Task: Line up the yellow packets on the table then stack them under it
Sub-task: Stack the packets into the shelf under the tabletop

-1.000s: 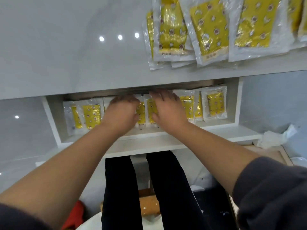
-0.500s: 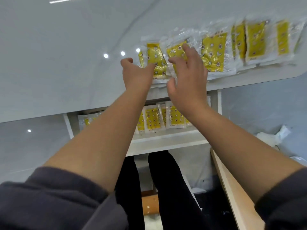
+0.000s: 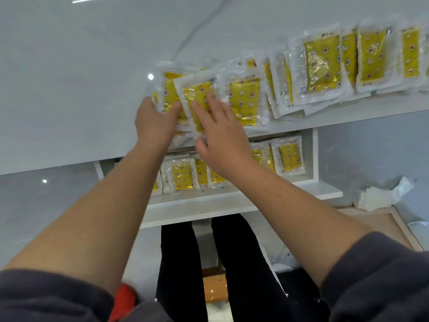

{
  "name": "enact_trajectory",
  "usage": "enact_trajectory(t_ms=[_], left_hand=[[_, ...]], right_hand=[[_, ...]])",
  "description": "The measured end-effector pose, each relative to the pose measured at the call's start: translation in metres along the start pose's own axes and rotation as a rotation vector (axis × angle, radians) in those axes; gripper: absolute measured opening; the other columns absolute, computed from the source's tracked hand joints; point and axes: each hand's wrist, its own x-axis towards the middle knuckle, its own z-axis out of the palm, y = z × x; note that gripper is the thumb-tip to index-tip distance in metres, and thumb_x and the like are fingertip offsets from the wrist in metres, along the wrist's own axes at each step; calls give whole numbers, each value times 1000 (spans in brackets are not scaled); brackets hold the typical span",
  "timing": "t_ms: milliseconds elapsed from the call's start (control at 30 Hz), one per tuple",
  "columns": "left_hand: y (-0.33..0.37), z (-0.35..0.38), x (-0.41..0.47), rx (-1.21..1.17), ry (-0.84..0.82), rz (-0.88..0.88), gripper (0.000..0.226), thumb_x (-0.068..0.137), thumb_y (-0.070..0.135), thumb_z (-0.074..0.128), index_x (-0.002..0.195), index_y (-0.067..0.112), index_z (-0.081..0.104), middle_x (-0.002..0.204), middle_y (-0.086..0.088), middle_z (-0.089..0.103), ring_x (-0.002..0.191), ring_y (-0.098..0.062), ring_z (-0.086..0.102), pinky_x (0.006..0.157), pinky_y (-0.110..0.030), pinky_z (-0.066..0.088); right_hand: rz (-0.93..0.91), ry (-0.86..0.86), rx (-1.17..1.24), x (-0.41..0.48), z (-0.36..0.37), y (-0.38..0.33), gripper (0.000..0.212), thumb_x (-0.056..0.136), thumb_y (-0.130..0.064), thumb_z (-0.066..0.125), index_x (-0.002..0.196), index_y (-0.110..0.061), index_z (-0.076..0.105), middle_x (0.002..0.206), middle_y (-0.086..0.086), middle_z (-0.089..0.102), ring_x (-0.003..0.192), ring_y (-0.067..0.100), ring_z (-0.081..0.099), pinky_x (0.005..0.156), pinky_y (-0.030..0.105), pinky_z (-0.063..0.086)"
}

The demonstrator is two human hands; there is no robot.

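Shelf under the table already holds a rank of yellow packets, so stacking looks partly done. Above it, the left hand grips the leftmost bundle at the table edge. The right hand lies flat-fingered on a tilted packet. Farther along, an overlapping row waits.

Pkts on table, shelf under

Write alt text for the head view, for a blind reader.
The left hand grips the leftmost yellow packets of a row on the white table while the right hand lays straight fingers on the tilted top packet. More packets stand on the shelf below.
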Motion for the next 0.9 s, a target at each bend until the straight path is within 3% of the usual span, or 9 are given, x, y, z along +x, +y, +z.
enact_trajectory(t_ms=[67, 133, 333, 433, 533, 600, 667, 800, 900], left_hand=[[-9, -21, 7, 2, 39, -22, 44, 73, 44, 71, 102, 16, 55, 98, -1, 63, 90, -20, 62, 88, -43, 52], [-16, -38, 11, -19, 29, -47, 51, 73, 43, 74, 112, 19, 52, 104, 2, 62, 93, -18, 62, 89, -40, 52], [-22, -51, 19, 40, 39, 17, 57, 81, 38, 73, 125, 17, 43, 105, 7, 55, 91, -13, 57, 79, -26, 44], [-29, -56, 23, 12, 99, 1, 57, 84, 37, 70, 129, 17, 41, 108, 7, 54, 95, -14, 57, 84, -28, 47], [-36, -59, 26, 67, 165, 14, 71, 81, 41, 71, 138, 18, 36, 129, 0, 48, 115, -18, 53, 98, -36, 45], [-35, -61, 25, 236, 259, 55, 70, 84, 44, 66, 140, 18, 35, 138, -4, 40, 125, -22, 44, 101, -42, 39], [-26, -59, 18, 314, 291, 165, 58, 86, 50, 56, 133, 19, 43, 131, -1, 48, 120, -21, 47, 97, -41, 34], [-5, -40, 4, 413, 117, 183, 62, 75, 67, 62, 116, 24, 45, 99, 9, 61, 94, -18, 58, 89, -41, 32], [1, -29, 6, 464, 67, 138, 50, 76, 56, 70, 104, 22, 47, 85, 9, 53, 86, -22, 57, 89, -41, 35]], right_hand=[[-27, 57, 54, 5, 0, -8, 62, 92, -22, 50, 150, -25, 28, 161, 1, 16, 146, 23, 16, 117, 45, 23], [51, 161, -38, 10, 0, -8, 59, 93, -24, 48, 149, -29, 30, 161, -2, 13, 148, 23, 10, 117, 52, 15], [209, 59, -222, 29, 25, 0, 63, 100, -51, 21, 154, -32, -6, 160, 5, -20, 146, 34, -20, 112, 67, -1], [178, 48, -215, 36, 31, -13, 64, 100, -52, 19, 154, -30, -8, 160, 7, -20, 146, 34, -20, 111, 68, -2], [185, 70, -166, 40, 27, -20, 64, 100, -50, 26, 154, -31, -3, 161, 5, -17, 147, 32, -16, 114, 64, -1], [243, 132, -65, 38, 23, -22, 65, 99, -48, 35, 154, -30, 4, 162, 5, -10, 149, 30, -10, 118, 57, 4], [336, 207, 88, 36, 17, -25, 66, 97, -45, 45, 152, -27, 16, 162, 5, 3, 149, 26, 2, 118, 51, 18], [475, 295, 222, 37, 14, -29, 59, 90, -38, 61, 142, -26, 36, 154, 0, 26, 140, 21, 26, 104, 48, 40], [473, 313, 227, 41, 15, -29, 60, 86, -35, 68, 138, -27, 41, 149, 2, 29, 134, 22, 31, 97, 46, 46]])
